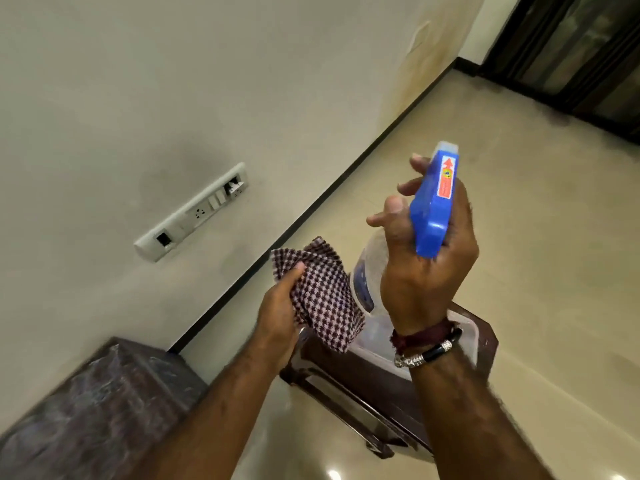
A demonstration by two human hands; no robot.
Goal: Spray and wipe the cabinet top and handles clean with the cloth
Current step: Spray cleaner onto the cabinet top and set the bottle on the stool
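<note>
Right hand [427, 268] is gripping the spray bottle [367, 271] at centre right of the frame, fingers curling round the neck under the blue trigger head [433, 206], nozzle pointing toward the upper frame. Bottle body is clear plastic with a blue label; whether liquid is inside, cannot tell. Left hand [280, 313] is pinching a checked cloth [325, 292] at centre, thumb on top, cloth hanging loose just left of the bottle. Both are being held in the air above a dark wooden stool [363, 393] at lower centre. A clear plastic box [467, 336] is sitting on the stool, contents not readable. Dark cabinet top [97, 410] is showing at lower left against the wall. Switch panel [194, 213] is sitting on the wall, left of centre.
</note>
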